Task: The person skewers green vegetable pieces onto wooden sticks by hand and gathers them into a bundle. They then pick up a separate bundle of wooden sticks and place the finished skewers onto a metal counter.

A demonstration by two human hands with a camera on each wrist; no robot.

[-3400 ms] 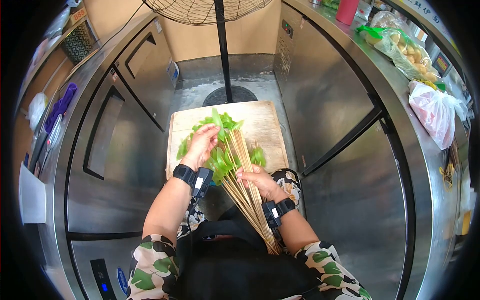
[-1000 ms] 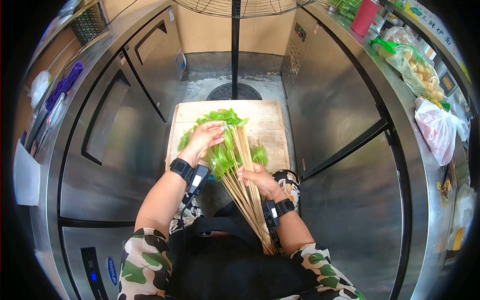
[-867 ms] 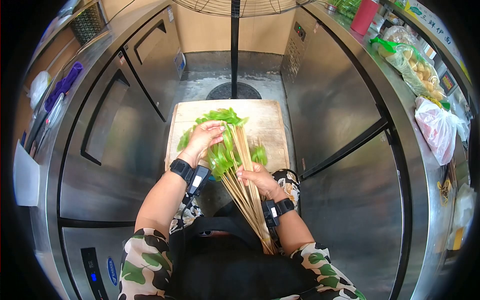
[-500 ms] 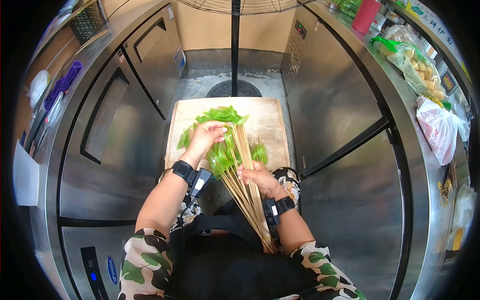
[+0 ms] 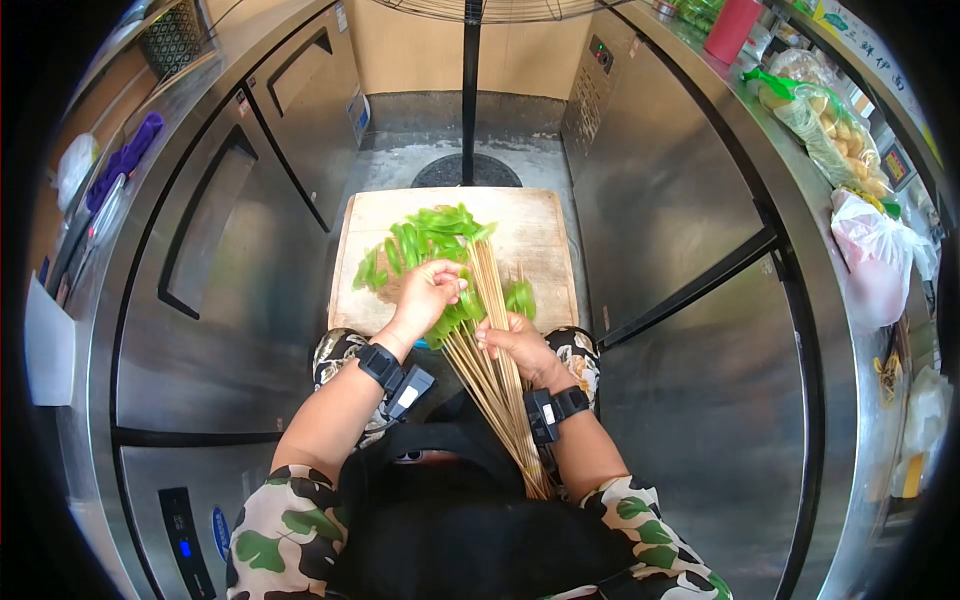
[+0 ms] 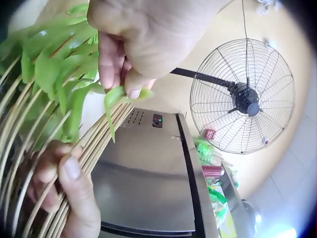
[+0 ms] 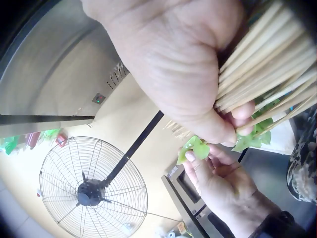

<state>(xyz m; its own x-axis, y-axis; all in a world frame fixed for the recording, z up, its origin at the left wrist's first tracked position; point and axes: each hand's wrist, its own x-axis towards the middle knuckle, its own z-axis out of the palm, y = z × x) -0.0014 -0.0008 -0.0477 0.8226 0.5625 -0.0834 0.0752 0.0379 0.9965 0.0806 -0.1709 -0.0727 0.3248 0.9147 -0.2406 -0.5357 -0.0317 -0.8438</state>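
My left hand [image 5: 428, 296] pinches a thin green leafy slice [image 6: 112, 101] between thumb and fingertips, close to the skewers' tips in the left wrist view. My right hand [image 5: 522, 350] grips a bundle of bamboo skewers [image 5: 515, 425], thumb across them; their lower ends reach toward my lap. Several skewers on the left side of the bundle carry folded green slices [image 6: 47, 74], while others have bare upper ends. Loose green slices [image 5: 435, 232] lie heaped on the wooden board [image 5: 535, 225] beyond my hands.
Steel cabinets stand close on both sides, a left one [image 5: 215, 260] and a right one [image 5: 680, 200]. A black fan pole [image 5: 470, 110] rises behind the board. On the right counter sit a filled plastic bag [image 5: 830, 130], a white bag [image 5: 870, 250] and a red bottle [image 5: 733, 30].
My left hand has come back from the skewers' upper ends toward my body, nearer the right hand, uncovering more of the slices on the board. The right hand keeps its grip in place.
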